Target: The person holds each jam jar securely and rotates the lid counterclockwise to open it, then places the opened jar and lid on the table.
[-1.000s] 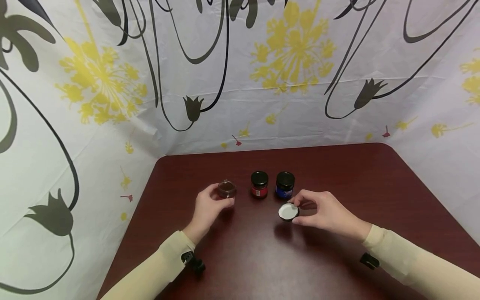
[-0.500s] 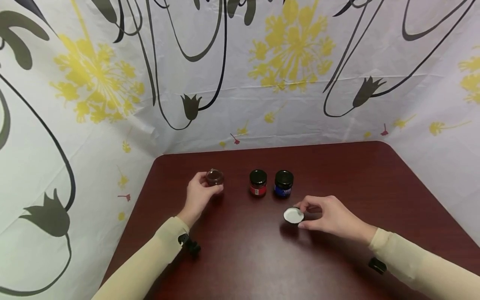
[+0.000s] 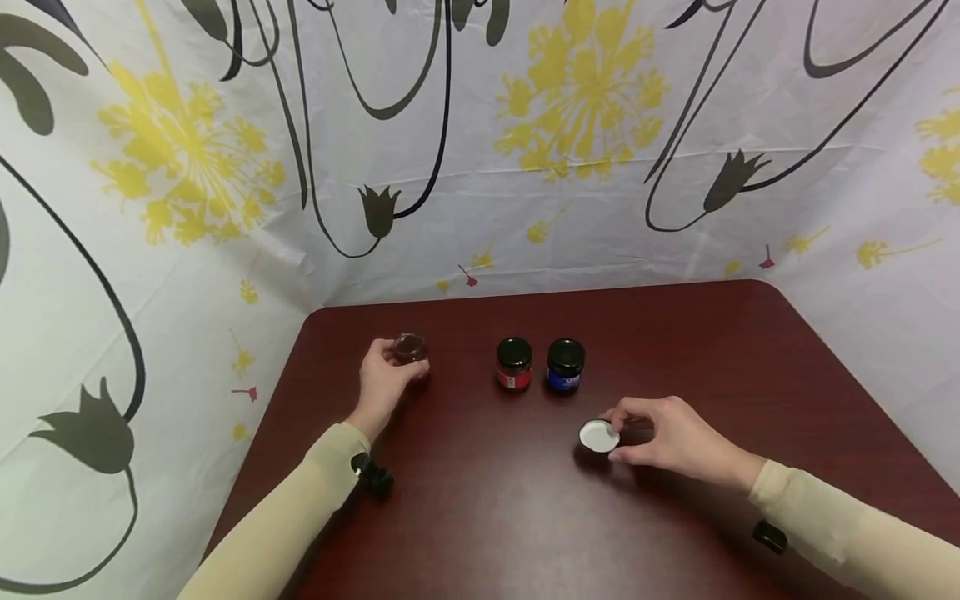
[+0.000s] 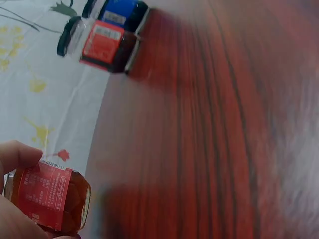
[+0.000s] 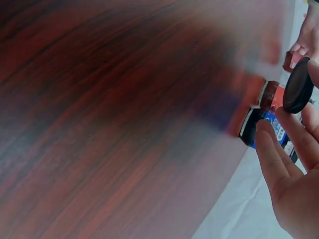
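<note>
My left hand [image 3: 381,382] grips a small glass jar [image 3: 410,347] without a lid, at the table's far left. In the left wrist view the jar [image 4: 55,199] shows a red label and dark amber contents. My right hand [image 3: 671,435] pinches a round lid [image 3: 599,436] by its edge, white inside facing up, low over the table right of centre. The lid's black outer side [image 5: 298,85] shows in the right wrist view. Between the hands, farther back, stand a black-lidded jar with a red label [image 3: 513,364] and one with a blue label [image 3: 565,365].
The dark red wooden table [image 3: 480,517] has rounded far corners and a glossy surface. A white cloth [image 3: 480,200] printed with yellow flowers and grey-green tulips hangs behind and along both sides. Each sleeve carries a small black wrist device, such as the left one [image 3: 372,475].
My left hand has carried the open jar left and toward the back, away from the other two jars. My right hand has drawn the lid a little right and nearer.
</note>
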`<state>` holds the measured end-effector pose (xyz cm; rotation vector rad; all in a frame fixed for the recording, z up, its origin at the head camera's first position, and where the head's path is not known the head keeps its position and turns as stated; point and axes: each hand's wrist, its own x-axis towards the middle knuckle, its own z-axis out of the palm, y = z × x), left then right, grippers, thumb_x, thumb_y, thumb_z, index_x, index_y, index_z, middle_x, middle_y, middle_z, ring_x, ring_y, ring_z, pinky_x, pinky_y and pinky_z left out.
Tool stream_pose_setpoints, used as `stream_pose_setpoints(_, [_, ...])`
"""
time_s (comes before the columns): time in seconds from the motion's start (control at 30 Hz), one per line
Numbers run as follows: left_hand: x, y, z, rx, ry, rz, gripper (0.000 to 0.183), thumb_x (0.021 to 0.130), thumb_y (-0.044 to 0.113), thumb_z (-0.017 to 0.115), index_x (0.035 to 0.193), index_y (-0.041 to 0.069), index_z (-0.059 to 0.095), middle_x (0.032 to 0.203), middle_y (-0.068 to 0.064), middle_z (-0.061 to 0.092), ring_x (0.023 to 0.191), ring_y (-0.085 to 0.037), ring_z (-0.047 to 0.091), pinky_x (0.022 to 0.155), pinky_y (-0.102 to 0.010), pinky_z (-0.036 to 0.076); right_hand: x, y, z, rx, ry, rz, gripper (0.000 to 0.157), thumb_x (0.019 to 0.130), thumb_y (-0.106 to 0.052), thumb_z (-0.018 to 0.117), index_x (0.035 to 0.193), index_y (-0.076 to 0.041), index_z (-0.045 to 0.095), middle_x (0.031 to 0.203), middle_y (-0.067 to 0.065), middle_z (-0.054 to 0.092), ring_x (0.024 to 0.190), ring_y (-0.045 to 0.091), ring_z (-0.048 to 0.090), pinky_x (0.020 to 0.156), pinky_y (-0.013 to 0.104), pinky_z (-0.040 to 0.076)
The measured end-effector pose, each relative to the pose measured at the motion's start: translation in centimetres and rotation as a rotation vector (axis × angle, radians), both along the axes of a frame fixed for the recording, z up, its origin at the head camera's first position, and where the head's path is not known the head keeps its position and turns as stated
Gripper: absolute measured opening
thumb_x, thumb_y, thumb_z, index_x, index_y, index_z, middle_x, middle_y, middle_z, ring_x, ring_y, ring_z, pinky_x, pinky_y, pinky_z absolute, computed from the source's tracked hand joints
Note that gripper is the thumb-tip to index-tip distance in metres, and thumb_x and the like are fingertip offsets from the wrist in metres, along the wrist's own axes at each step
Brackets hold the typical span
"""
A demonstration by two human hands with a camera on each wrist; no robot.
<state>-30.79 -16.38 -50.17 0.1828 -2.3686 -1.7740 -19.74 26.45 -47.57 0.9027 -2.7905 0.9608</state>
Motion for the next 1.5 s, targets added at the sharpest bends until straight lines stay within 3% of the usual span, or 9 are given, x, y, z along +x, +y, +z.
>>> stream_pose_setpoints(0.23, [-0.7,-0.9,-0.6,-0.049,0.042,0.043,0.057,0.059,0.019,0.084,0.104,0.015,0.049,0.098,-0.001,0.061,0.087,-0.015,0.057,0.071,-0.032,0.048,0.2,0.5,-0.1,0.036,-0.027,-0.022,0.029,0.067,-0.045,0.076,0.084,-0.032,0.057,0.104,-0.021,0.061,0.091,-0.002,0.057,0.069,0.028,0.047])
stream_pose_setpoints(0.53, [-1.1,-1.3,-1.0,0.002,0.037,0.043,0.055,0.061,0.015,0.084,0.103,0.012,0.048,0.099,-0.003,0.062,0.087,-0.016,0.058,0.07,-0.031,0.048,0.4,1.1,-0.6,0.061,-0.039,-0.057,0.028,0.067,-0.047,0.075,0.084,-0.035,0.056,0.104,-0.024,0.06,0.089,-0.003,0.056,0.068,0.029,0.046])
stream_pose_setpoints(0.97, [-1.4,-2.2,-1.4,0.031,0.022,0.025,0.057,0.062,0.024,0.084,0.105,0.013,0.047,0.099,-0.004,0.061,0.088,-0.017,0.056,0.069,-0.031,0.049,0.4,1.2,-0.7,0.075,-0.024,-0.081,0.028,0.066,-0.048,0.076,0.084,-0.035,0.059,0.101,-0.024,0.061,0.085,-0.003,0.057,0.061,0.026,0.043])
stream_pose_setpoints(1.17, [-1.6,-2.3,-1.7,-0.046,0.009,0.012,0.06,0.063,0.029,0.083,0.107,0.014,0.045,0.101,-0.002,0.059,0.09,-0.015,0.055,0.076,-0.034,0.045,0.5,1.5,-0.9,0.101,-0.016,-0.096,0.029,0.066,-0.049,0.075,0.083,-0.035,0.056,0.101,-0.024,0.06,0.084,-0.003,0.055,0.064,0.025,0.042])
stream_pose_setpoints(1.5, [-1.9,-3.2,-1.7,-0.169,0.037,-0.039,0.059,0.063,0.038,0.082,0.103,0.015,0.044,0.099,0.0,0.059,0.087,-0.015,0.055,0.073,-0.036,0.045,0.5,1.9,-1.5,0.118,0.019,-0.112,0.028,0.067,-0.051,0.074,0.082,-0.037,0.055,0.101,-0.023,0.06,0.083,-0.004,0.055,0.065,0.022,0.041])
